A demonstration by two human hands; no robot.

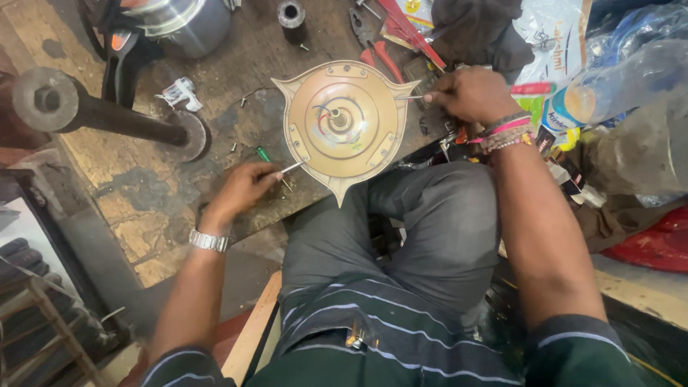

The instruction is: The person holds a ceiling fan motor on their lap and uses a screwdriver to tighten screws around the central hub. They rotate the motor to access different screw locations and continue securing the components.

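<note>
A round tan metal fan motor housing (342,123) with three pointed lugs lies flat on the worn bench, coloured wires at its hub. My left hand (242,188) is closed on a green-handled screwdriver (264,155), its metal tip touching the housing's lower left rim. My right hand (469,93) rests at the housing's right lug, pinching a thin metal tool or screw there; which one is too small to tell.
Red-handled pliers (387,59) lie behind the housing. A heavy steel shaft with flange (107,116) lies at left, a metal pot (188,25) at the back. Plastic bags and a bottle (616,72) crowd the right. Loose screws (236,147) dot the bench.
</note>
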